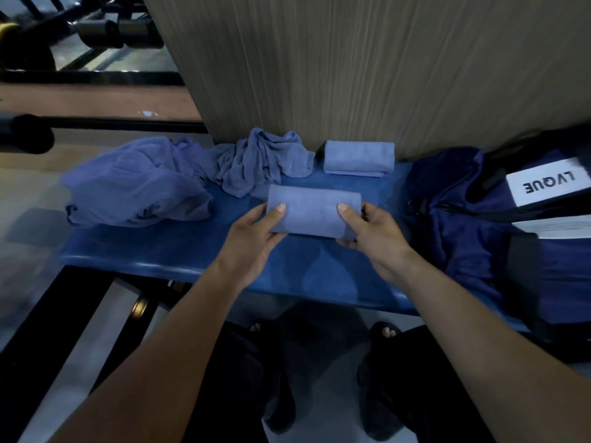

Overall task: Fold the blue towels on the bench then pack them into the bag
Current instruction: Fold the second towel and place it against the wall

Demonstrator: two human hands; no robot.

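A folded blue towel (311, 211) is held just above the blue bench (166, 251). My left hand (256, 231) grips its left end, thumb on top. My right hand (371, 233) grips its right end the same way. A second folded towel (358, 157) lies at the back of the bench against the wall. Two crumpled blue towels lie to the left: a big one (137, 183) and a smaller one (262, 161). The dark blue bag (460, 219) sits on the bench's right end.
A wood-grain wall panel (351, 65) rises right behind the bench. The bag carries a white label (547, 183) and black straps. Gym equipment (96, 30) and a black bar (25, 132) stand at the far left. My sandalled feet (383, 334) are below the bench edge.
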